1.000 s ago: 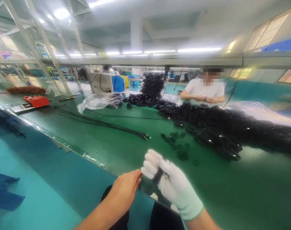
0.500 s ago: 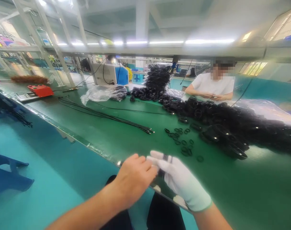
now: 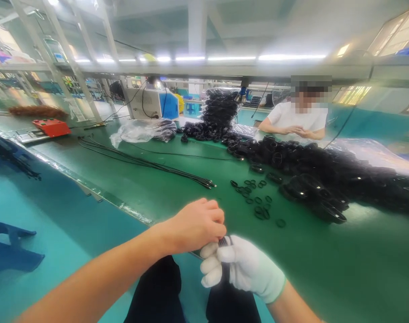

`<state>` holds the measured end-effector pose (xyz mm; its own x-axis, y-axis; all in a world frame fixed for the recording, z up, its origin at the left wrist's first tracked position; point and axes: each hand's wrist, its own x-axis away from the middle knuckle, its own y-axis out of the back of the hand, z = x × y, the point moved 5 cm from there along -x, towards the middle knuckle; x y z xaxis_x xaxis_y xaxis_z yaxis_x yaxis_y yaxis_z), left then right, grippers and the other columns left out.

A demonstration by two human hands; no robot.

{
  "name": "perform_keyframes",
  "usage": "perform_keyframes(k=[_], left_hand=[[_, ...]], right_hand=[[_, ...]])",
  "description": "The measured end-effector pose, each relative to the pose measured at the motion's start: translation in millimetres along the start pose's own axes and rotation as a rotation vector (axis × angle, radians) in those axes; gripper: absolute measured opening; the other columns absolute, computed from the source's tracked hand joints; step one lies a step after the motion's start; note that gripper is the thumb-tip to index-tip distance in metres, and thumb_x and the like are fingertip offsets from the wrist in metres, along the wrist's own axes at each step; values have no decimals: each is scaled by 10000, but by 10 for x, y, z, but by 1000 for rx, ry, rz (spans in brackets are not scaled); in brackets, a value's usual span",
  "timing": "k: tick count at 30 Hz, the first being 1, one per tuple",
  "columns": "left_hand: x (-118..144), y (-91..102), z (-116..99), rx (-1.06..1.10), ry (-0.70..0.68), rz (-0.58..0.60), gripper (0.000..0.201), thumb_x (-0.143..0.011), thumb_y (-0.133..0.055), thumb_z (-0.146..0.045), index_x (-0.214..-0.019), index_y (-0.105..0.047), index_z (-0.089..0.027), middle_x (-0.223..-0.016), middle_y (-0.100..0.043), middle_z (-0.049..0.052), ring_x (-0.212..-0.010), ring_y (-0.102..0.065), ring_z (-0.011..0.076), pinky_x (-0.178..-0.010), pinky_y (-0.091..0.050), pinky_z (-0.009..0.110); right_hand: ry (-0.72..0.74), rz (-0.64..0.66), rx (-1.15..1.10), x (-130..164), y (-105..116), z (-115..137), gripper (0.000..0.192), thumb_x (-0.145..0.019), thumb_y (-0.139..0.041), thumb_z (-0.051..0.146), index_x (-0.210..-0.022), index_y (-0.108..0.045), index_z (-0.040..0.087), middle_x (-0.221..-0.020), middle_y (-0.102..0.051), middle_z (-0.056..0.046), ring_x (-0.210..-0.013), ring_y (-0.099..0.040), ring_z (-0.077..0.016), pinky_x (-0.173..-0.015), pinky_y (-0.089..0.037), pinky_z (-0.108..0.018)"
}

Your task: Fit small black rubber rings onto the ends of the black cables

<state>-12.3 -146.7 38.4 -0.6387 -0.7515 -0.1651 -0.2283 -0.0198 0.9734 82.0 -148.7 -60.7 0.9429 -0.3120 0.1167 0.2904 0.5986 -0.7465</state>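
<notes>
My bare left hand [image 3: 201, 226] is closed, its fingertips pressed together against the gloved right hand. Several narrow black rings [image 3: 224, 242] show at the fingertips, around or along a glove finger; which cannot be made out. My right hand [image 3: 245, 264], in a white glove, has its fingers curled in. Something dark [image 3: 226, 272] shows between those fingers and the palm, too hidden to name. Both hands are over my lap at the table's front edge. Beyond them, loose black rings [image 3: 258, 211] lie scattered on the green tabletop [image 3: 325, 264].
Black cables [image 3: 164, 168] lie in a bundle left of the rings. A long heap of black coiled items [image 3: 312, 175] runs along the right. Behind stand a white-and-blue machine [image 3: 150, 104], a plastic bag [image 3: 130, 132] and a red device [image 3: 53, 127]. Opposite sits a person [image 3: 292, 119].
My left hand has swung up and to the right, over the glove. The right hand's fingers, stretched leftward before, are now curled, and that hand is slightly lower.
</notes>
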Motion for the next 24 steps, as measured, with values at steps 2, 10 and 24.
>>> perform_keyframes(k=[2, 10, 24], left_hand=[[-28, 1, 65, 144, 87, 89, 149, -799, -607, -198, -652, -611, -172, -739, -596, -9, -704, -518, 124, -602, -355, 222], [103, -494, 280, 1124, 494, 51, 104, -783, -559, -259, -837, -559, -170, -619, -492, -56, -508, -412, 75, -462, -339, 181], [482, -578, 77, 1107, 539, -500, 88, -754, -588, -138, -825, -540, -159, -801, -549, 0, -669, -489, 92, -610, -411, 201]], right_hand=[[-8, 44, -37, 19, -6, -24, 369, -724, -713, 326, -923, -636, 25, -794, -678, -136, -678, -676, -227, -764, -490, -453], [3, 29, -146, 45, 5, -12, 318, -672, -755, 289, -862, -588, 95, -713, -626, -42, -646, -607, -159, -742, -476, -405], [3, 82, 370, 34, -467, 246, 261, -755, -584, 262, -873, -684, 51, -740, -714, -152, -814, -670, -273, -822, -476, -456]])
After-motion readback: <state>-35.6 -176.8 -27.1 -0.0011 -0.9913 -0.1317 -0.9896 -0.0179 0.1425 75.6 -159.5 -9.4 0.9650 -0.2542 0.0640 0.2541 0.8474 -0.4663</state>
